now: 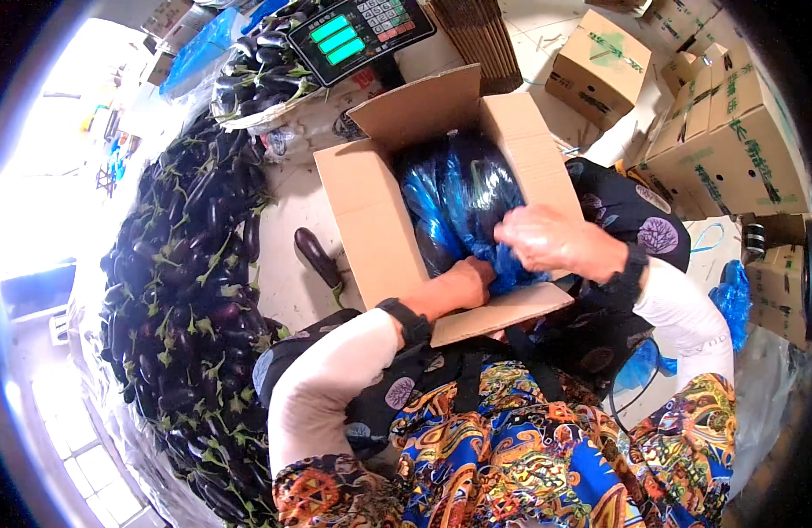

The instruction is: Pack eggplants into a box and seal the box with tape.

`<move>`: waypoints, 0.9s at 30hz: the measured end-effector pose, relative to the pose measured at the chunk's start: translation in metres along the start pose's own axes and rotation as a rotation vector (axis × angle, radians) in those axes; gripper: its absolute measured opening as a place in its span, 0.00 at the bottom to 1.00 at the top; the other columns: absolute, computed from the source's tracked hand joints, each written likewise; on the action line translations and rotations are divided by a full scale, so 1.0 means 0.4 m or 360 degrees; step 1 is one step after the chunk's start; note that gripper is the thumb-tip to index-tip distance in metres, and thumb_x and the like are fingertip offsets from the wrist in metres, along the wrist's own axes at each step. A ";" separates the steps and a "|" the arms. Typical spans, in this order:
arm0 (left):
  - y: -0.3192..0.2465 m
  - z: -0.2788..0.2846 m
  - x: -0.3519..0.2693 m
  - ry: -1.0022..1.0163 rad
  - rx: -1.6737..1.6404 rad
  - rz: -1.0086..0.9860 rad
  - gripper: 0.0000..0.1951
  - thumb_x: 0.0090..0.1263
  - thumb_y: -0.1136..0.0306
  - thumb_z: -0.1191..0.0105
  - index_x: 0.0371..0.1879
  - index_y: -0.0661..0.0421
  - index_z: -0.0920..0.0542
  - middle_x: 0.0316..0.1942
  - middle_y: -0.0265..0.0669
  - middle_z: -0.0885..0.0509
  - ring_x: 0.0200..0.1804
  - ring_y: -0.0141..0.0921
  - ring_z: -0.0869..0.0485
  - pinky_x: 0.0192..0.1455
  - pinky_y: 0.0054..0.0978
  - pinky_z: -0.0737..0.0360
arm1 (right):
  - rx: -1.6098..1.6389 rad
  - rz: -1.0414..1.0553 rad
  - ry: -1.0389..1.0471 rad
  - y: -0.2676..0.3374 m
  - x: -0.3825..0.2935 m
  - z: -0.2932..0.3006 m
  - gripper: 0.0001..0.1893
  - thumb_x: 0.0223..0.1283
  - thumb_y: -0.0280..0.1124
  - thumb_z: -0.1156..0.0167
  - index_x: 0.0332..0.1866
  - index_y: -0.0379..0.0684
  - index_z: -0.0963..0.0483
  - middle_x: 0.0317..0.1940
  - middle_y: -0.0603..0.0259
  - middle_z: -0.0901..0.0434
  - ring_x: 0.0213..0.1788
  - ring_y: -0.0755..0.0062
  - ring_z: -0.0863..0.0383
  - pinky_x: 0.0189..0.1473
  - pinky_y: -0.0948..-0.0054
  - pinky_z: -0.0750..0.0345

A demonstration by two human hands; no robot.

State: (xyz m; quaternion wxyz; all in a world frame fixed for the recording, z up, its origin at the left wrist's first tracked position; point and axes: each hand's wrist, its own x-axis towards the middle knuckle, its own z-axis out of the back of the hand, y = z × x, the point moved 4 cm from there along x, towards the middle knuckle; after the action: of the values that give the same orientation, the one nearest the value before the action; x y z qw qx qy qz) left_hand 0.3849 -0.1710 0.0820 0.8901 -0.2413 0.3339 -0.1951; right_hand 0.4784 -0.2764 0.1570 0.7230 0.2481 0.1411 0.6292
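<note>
An open cardboard box [373, 211] stands before me with its flaps spread outward. Inside it, a thin blue plastic bag [452, 198] wraps dark, glossy eggplants. At the near end of the box, my left hand [469, 282] grips gathered plastic of the bag, its fingertips partly hidden in the folds. My right hand [544, 241] is over the bag's bunched right edge with its fingers curled. Slight blur there hides whether plastic is pinched between those fingers.
A long heap of eggplants [188, 284] lies at left, and one loose eggplant [319, 259] rests on the floor. Behind the box is a lit digital scale display [343, 39] beside a filled sack [267, 119]. Flattened cartons [475, 39] and packed boxes [729, 138] stand beyond and at right.
</note>
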 end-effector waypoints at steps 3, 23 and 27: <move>-0.021 0.040 -0.038 0.0259 -0.0360 0.0117 0.10 0.60 0.69 0.51 0.35 0.62 0.20 0.29 0.46 0.21 0.35 0.44 0.22 0.40 0.43 0.26 | 0.0353 -0.0203 0.0910 0.041 0.020 -0.090 0.08 0.43 0.27 0.45 0.28 0.35 0.25 0.31 0.48 0.21 0.40 0.50 0.21 0.38 0.57 0.24; -0.037 0.093 -0.076 0.0471 0.0125 0.0032 0.07 0.54 0.71 0.49 0.25 0.62 0.19 0.29 0.51 0.18 0.32 0.47 0.18 0.32 0.42 0.23 | 0.0650 0.0111 0.0683 0.030 0.020 -0.088 0.08 0.52 0.30 0.46 0.36 0.38 0.29 0.36 0.55 0.26 0.40 0.58 0.26 0.42 0.63 0.27; -0.039 0.273 -0.102 0.0087 0.0457 0.0110 0.07 0.57 0.72 0.50 0.31 0.58 0.19 0.29 0.46 0.17 0.32 0.45 0.18 0.35 0.39 0.19 | 0.0923 -0.0306 0.0995 -0.036 0.013 -0.228 0.11 0.52 0.33 0.45 0.35 0.35 0.29 0.37 0.55 0.22 0.39 0.65 0.23 0.41 0.67 0.26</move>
State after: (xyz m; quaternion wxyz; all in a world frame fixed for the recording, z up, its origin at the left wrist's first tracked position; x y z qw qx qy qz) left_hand 0.4286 -0.1302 0.1835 0.9122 -0.0945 0.3347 -0.2166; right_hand 0.4442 -0.2562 0.0736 0.6013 0.2241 0.5465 0.5381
